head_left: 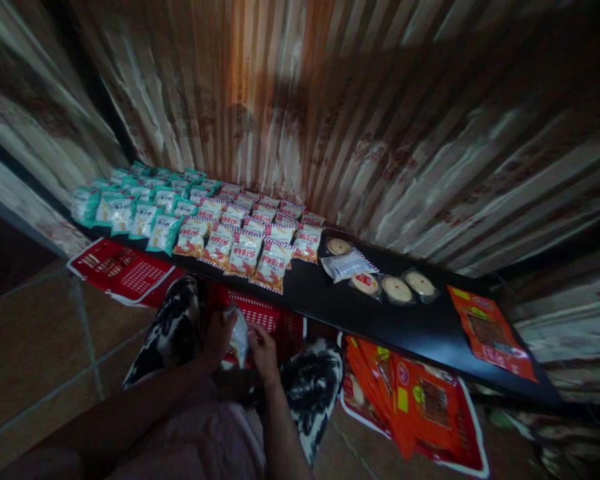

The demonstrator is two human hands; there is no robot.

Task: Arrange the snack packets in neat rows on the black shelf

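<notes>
Between my two hands, above a red basket [293, 327] at my knees, is a small snack packet [239, 337] with a whitish, shiny wrapper. My left hand [220, 335] grips its left side with curled fingers. At its right edge, the fingers of my right hand [263, 347] are pinched together on it. Just beyond, on a long black bench, stand rows of white and orange snack packets [243, 253]. Several teal and white packets [164, 232] fill the bench's left end.
The black bench [320, 293] also bears round pastries [397, 290], a pale packet [349, 265] and an orange packet [490, 330]. Below are a red basket [125, 270] at left and orange packets [427, 403] in a basket at right. Corrugated sheeting [290, 120] rises behind.
</notes>
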